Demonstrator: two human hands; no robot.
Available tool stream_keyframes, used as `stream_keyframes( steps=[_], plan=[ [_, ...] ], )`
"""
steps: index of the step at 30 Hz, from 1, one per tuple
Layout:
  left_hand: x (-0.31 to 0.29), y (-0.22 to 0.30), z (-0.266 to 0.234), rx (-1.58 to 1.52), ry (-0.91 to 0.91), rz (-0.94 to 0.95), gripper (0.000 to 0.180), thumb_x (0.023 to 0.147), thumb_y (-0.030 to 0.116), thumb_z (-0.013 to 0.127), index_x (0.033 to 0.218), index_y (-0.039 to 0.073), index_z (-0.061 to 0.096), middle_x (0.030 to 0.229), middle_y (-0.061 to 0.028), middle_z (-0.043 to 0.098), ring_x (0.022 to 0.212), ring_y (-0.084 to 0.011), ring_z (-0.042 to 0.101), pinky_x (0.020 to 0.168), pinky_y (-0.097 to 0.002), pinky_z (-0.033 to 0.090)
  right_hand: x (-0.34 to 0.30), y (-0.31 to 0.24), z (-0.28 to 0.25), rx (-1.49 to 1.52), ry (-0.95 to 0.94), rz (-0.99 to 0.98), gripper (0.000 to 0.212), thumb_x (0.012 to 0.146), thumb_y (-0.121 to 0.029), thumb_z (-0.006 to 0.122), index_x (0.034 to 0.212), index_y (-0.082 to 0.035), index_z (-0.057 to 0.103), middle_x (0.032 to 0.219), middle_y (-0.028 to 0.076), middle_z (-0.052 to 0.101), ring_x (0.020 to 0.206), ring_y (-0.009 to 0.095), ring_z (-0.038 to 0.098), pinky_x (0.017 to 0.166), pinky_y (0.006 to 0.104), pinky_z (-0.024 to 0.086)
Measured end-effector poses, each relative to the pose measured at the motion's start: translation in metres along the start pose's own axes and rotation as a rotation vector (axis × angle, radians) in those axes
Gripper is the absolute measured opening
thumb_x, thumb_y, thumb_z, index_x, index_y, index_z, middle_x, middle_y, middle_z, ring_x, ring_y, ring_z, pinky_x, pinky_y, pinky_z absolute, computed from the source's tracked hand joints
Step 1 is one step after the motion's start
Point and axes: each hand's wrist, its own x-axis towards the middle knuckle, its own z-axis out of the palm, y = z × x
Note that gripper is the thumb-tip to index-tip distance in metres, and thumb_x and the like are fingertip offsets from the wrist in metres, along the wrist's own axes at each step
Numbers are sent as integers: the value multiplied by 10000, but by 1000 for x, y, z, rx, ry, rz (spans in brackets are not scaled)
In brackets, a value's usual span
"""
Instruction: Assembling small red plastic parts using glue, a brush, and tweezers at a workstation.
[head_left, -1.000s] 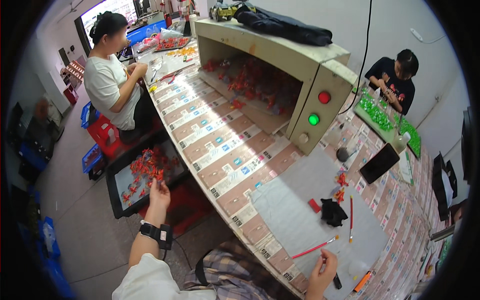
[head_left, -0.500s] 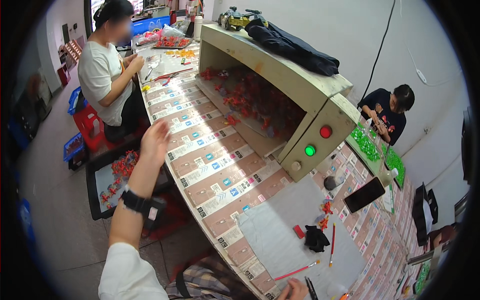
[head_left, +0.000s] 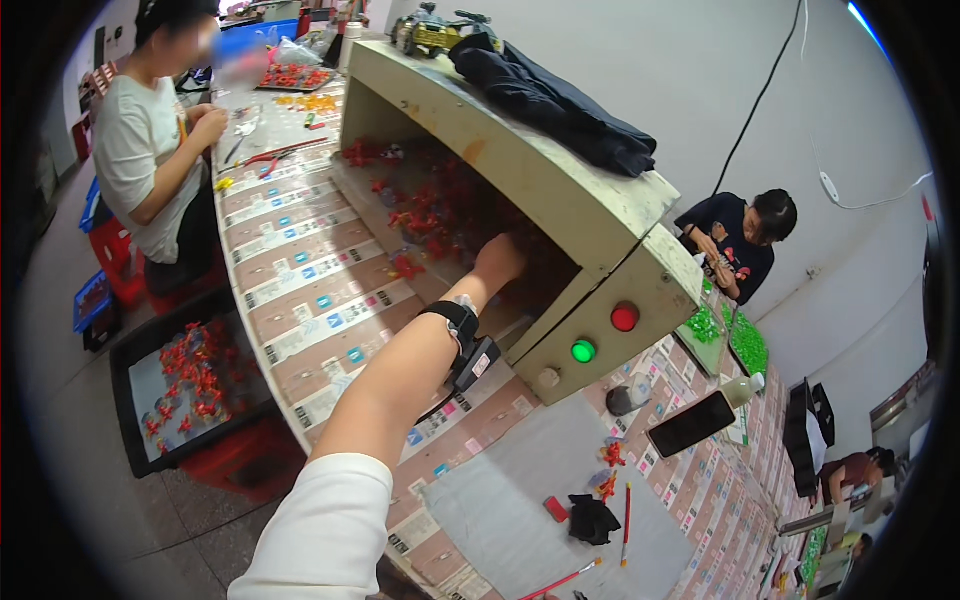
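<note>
My left arm stretches across the table, and my left hand is inside the open front of a cream metal box. Its fingers are lost in the shadow in there, so their grip cannot be made out. Around and behind the hand lies a heap of small red and greyish figures. A black band with a small dark device is strapped to my left wrist. Out of the picture is my right hand. On the grey cloth lie a crumpled black cloth, a red block, two red brushes and two small red figures.
The box front carries a red button and a lit green one. A phone and a dark-filled cup stand right of it. Left, a black tray holds red figures. Co-workers sit at the far left and right.
My left hand has swung from beyond the table's left edge rightward into the box. The view has shifted, and my right hand has dropped out of the lower edge.
</note>
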Motion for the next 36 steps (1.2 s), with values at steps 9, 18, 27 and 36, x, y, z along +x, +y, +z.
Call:
stream_keyframes(
  steps=[9, 18, 27, 36],
  plan=[
    [-18, 54, 22, 554, -237, 18, 262, 790, 160, 520, 1011, 76, 633, 1021, -170, 626, 933, -289, 627, 751, -406, 523, 5, -3, -1, -23, 33, 49, 163, 765, 27, 570, 919, -14, 606, 981, 176, 569, 927, 348, 514, 832, 413, 404],
    [3, 12, 10, 530, -56, 47, 254, 806, 236, 545, 1026, 149, 638, 971, -206, 610, 922, -300, 612, 721, -368, 525, 8, -1, -4, 1, 49, 0, 162, 768, 14, 580, 923, -23, 611, 972, 173, 569, 916, 345, 519, 826, 410, 405],
    [-156, 89, -104, -240, -94, 182, 302, 777, 140, 656, 1027, -11, 581, 988, -108, 557, 898, -191, 585, 779, -280, 485, 6, 5, -5, 57, 54, 12, 162, 783, -25, 576, 942, -38, 607, 995, 168, 565, 942, 352, 508, 841, 429, 392],
    [-327, 156, -71, -551, -393, 45, 661, 721, -72, 674, 1276, 49, 335, 1019, -46, 444, 984, -119, 509, 791, -253, 499, 0, 19, 0, 194, 85, 56, 187, 702, 19, 589, 871, -58, 599, 940, 107, 579, 892, 297, 522, 809, 394, 396]
  ],
)
